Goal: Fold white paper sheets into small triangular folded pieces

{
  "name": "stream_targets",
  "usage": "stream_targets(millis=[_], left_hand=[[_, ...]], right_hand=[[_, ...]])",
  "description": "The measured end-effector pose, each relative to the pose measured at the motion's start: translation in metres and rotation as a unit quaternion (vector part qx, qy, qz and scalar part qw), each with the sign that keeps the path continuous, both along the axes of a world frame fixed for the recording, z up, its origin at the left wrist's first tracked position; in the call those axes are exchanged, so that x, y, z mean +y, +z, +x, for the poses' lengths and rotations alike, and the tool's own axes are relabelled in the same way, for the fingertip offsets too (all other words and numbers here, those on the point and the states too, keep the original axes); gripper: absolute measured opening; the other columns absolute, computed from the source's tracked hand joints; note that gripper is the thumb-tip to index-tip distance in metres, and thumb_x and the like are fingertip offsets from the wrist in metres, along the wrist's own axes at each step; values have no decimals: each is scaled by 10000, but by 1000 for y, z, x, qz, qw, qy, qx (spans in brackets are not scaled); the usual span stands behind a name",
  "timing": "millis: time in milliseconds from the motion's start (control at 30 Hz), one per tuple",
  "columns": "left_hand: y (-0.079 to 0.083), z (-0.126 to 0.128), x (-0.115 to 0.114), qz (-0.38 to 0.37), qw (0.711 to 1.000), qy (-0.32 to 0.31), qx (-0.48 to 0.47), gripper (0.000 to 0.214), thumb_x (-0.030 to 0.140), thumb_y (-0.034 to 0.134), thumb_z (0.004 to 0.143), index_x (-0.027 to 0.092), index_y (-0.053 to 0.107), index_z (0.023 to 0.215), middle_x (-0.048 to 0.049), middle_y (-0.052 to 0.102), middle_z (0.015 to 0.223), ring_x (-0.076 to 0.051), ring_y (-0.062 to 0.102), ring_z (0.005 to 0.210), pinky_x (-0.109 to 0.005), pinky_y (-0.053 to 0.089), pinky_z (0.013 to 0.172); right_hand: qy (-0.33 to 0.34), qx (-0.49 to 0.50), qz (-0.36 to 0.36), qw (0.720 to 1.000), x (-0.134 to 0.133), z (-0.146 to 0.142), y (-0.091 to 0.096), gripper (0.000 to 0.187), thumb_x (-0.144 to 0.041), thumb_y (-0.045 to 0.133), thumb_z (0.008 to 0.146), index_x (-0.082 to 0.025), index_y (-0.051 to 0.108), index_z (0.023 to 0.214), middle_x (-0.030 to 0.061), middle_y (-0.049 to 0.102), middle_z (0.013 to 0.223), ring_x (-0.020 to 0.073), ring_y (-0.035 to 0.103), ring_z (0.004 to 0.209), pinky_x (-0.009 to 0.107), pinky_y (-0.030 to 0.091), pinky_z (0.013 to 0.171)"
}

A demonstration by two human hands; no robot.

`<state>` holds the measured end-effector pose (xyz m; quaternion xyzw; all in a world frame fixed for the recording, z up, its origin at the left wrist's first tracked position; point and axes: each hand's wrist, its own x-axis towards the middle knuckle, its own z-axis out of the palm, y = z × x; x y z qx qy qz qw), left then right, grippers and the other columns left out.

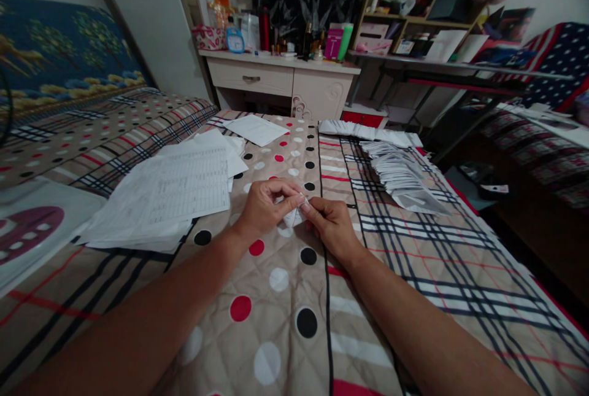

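The bed cover (239, 356) with dots and stripes is closest, under both arms. Above it, the left hand (262, 207) and the right hand (335, 227) meet in the middle, and both pinch one small white paper (293, 218) between thumbs and fingers. The hands hide part of it. This looks like the folding step, with the fingers working at the paper's top. The next move seems to call for both hands to hold the edges straight and press the fold flat. To the left lies a messy pile of printed sheets (184, 184). To the right, many folded papers (398, 178) lean together in a row. Farther off, a loose sheet (257, 129) lies flat, and past the bed is a white dresser (271, 84).
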<state>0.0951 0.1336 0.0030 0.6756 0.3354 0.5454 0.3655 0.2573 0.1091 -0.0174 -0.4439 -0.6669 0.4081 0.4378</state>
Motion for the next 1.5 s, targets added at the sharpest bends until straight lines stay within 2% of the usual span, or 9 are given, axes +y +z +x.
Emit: stream_targets(millis=[133,267,467,567,767,867,1067,1300,1500], left_hand=[[-2,2,0,-59,998,1,-38,140,216,748,692,139,635,663,-63,730,765,-153,686,695,-259,563,660],[-3,5,1,-115,989,-3,-89,325,218,787,650,171,524,836,-12,721,736,-136,682,627,-220,539,577],[-2,3,2,-48,998,2,-34,204,164,733,681,158,530,702,33,605,665,-107,648,658,-196,502,623],[-5,3,3,-61,998,-18,-14,150,161,722,688,150,572,690,19,619,678,-92,617,632,-191,483,611],[-11,14,2,-184,978,-41,-93,337,325,745,711,157,617,974,-37,696,843,-134,660,722,-215,507,618],[-13,17,0,-236,967,-54,-83,331,421,726,726,139,653,883,-32,682,767,-111,622,608,-196,466,520],[-9,11,-2,-224,974,2,-35,349,444,762,672,144,594,615,48,514,445,-52,432,379,-172,312,384],[-3,6,0,-246,968,-44,25,332,420,778,644,142,606,590,46,512,409,-46,409,339,-163,271,348],[-6,6,6,-251,967,35,-37,227,360,693,745,134,671,747,12,599,476,-83,508,371,-185,394,393]], right_hand=[[-5,5,1,1000,-3,0,3,457,-488,544,892,-173,508,563,-35,450,501,81,379,451,229,256,430],[-33,-12,14,999,-5,0,7,462,-480,536,898,-168,526,556,-31,452,488,85,392,456,229,263,438],[-44,-79,62,994,-5,-1,7,460,-440,520,904,-173,444,537,-39,388,493,85,351,491,237,248,474],[-25,-86,68,994,-4,-1,7,463,-424,520,903,-177,397,532,-46,331,510,82,310,502,243,227,480],[-92,27,55,994,-6,0,12,447,-403,544,904,-174,447,532,-45,404,494,78,360,471,233,267,462],[-122,70,47,989,-7,-1,14,409,-410,549,902,-167,529,574,-32,484,513,84,414,441,229,289,429],[-101,76,-7,992,-1,-3,9,421,-438,606,852,-169,507,544,-40,465,461,75,385,404,225,269,406],[-112,129,-23,985,2,0,12,342,-409,664,798,-158,562,590,-55,451,469,62,355,407,207,252,393],[-83,161,-73,981,1,0,14,316,-425,648,793,-156,592,636,-6,591,529,97,499,378,213,362,377]])
